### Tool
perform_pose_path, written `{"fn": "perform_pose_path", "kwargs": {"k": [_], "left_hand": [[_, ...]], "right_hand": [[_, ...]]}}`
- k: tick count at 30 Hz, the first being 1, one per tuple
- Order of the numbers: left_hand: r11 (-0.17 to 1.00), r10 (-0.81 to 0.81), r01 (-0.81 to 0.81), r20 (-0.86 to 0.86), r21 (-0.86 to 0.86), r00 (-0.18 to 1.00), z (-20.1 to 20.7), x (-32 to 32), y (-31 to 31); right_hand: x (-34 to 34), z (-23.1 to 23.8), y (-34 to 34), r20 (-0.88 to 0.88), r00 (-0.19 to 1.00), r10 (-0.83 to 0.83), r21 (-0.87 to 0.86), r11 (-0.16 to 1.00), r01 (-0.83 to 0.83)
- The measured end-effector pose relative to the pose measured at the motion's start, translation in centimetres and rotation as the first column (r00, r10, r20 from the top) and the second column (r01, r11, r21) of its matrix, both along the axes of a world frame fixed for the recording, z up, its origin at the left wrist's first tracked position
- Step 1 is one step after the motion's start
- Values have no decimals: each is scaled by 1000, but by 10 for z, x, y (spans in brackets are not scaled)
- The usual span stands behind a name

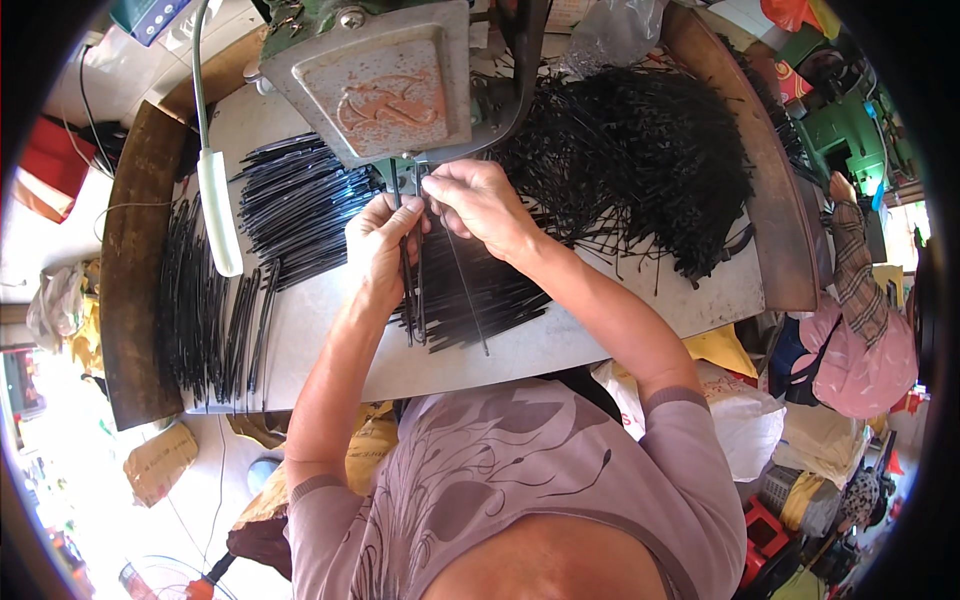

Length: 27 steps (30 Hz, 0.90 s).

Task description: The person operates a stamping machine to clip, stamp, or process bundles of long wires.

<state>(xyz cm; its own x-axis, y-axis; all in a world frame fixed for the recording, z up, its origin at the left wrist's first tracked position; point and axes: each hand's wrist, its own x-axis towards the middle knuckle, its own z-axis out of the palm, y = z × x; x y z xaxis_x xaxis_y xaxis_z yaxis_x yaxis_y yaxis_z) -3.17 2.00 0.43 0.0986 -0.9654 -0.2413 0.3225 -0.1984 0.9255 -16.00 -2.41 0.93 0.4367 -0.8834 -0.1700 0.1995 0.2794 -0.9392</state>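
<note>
My left hand (380, 240) is closed on several thin black rods (420, 300), which hang down past its fingers toward me. My right hand (480, 205) pinches the upper end of a long thin rod (467, 275) between thumb and fingertips. Both hands meet just under the head of a grey and green machine (375, 95), whose front cover has a worn reddish emblem. The rods' upper ends reach the machine's working point, and the fingers partly hide them there. Neat rows of black rods (300, 205) lie to the left of my hands.
A big tangled heap of black rods (650, 160) fills the table's right side. Curved brown boards (145, 270) wall the white tabletop (330, 370). A white lamp (220, 215) hangs at left. A person in pink (860, 360) works at a green machine (840, 135) on the right.
</note>
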Motion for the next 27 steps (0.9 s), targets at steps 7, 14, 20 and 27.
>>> {"fn": "perform_pose_path", "kwargs": {"k": [7,14,20,27], "left_hand": [[998,11,-8,45,-64,999,-1,0,-2],[999,48,-48,31,-17,998,-1,-5,-1],[989,142,-140,36,-45,989,5,-12,-2],[985,169,-168,48,-27,984,6,-12,-4]], "right_hand": [[2,1,1,-7,1000,-28,-21,999,27],[2,-3,-1,13,1000,0,-21,1000,1],[5,-1,0,2,1000,-22,-14,1000,22],[2,1,0,-33,999,-14,18,1000,15]]}}
